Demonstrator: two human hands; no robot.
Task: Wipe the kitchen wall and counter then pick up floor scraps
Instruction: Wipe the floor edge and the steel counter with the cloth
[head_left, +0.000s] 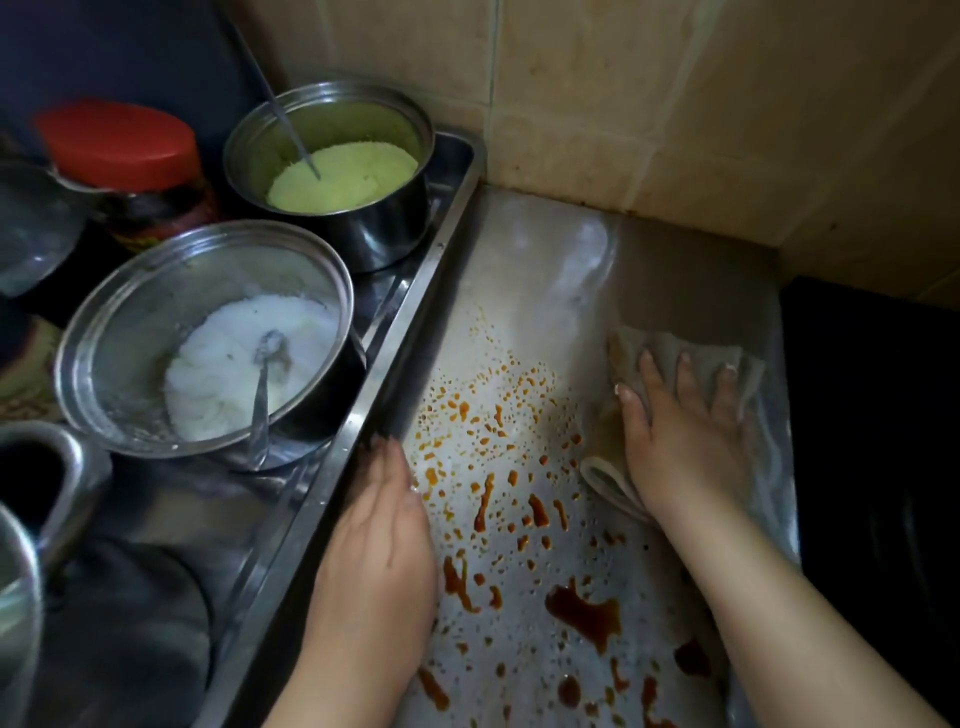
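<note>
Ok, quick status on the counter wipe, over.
Right hand flat on cloth. Left hand open against tray edge. Orange sauce spatter covers counter. Nothing blocking.

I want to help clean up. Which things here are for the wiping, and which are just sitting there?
For the wiping: cloth under the right hand, left hand, steel counter with orange-brown spills, tiled wall.

Just sitting: tray, pot of yellow grains, pot of white grains, red-lidded jar.

hands 2 | steel pots 2 | cloth 1 | red-lidded jar 1
</note>
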